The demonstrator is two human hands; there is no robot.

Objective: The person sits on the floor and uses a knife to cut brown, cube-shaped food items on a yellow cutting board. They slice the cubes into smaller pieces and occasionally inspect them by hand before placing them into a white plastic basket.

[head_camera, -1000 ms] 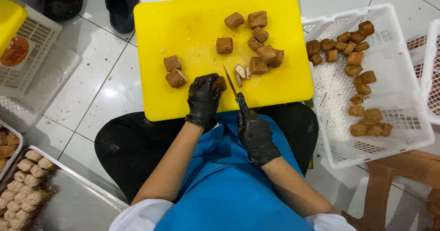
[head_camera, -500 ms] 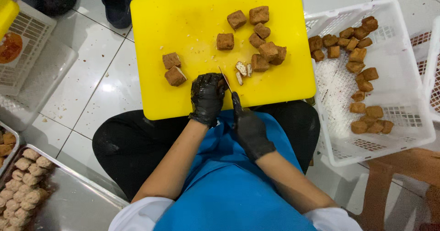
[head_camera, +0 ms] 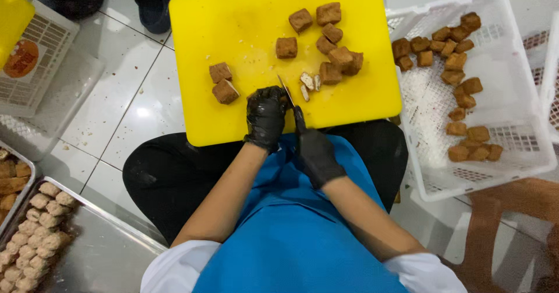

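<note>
Yellow plastic fills the middle: a rectangular cutting board (head_camera: 250,43) rests across the person's lap, so the work sits close under both black-gloved hands. The left hand (head_camera: 265,117) curls shut over a brown fried tofu cube, mostly hidden, at the board's near edge, pinning it for the blade. The right hand (head_camera: 315,151) grips a slim knife (head_camera: 285,87). Uncut cubes (head_camera: 326,37) wait near the far right corner; a white slotted plastic crate (head_camera: 512,124) stands just beside the board's right edge, within reach.

A single head-worn camera looks almost straight down from close above the seated person's lap, taking in both forearms, the yellow cutting board (head_camera: 256,48) at the top, and white tiled floor (head_camera: 125,109) to each side.
</note>
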